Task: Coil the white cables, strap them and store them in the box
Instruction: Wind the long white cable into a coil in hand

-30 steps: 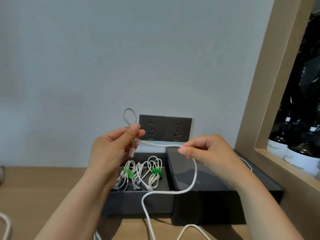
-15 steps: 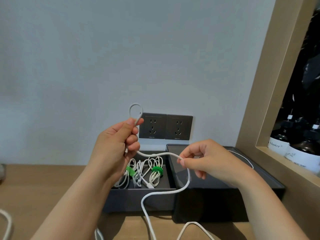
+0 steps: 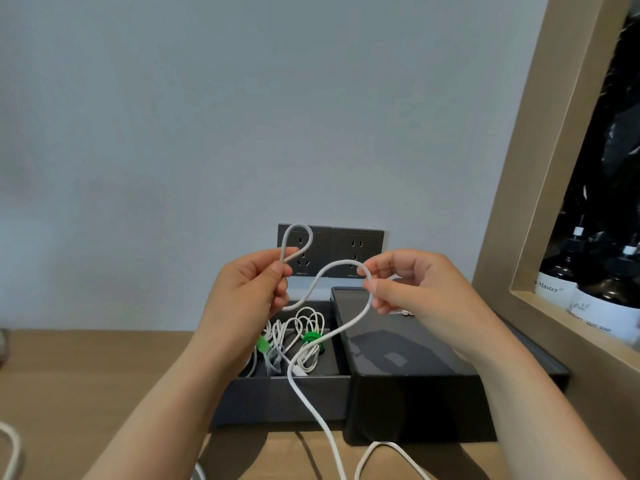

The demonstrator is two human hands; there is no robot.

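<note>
Left hand pinches a small loop of the thin white round cable, right hand pinches the next bend, above the open dark grey box; cable looks light, limp, slightly springy, best gripped where loops cross.

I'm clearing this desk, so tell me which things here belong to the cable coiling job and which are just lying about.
Part of the job: white cable, pinched by the left hand and right hand; open box; strapped coils inside it.
Lying about: wall sockets; dark bottles at the right.
</note>
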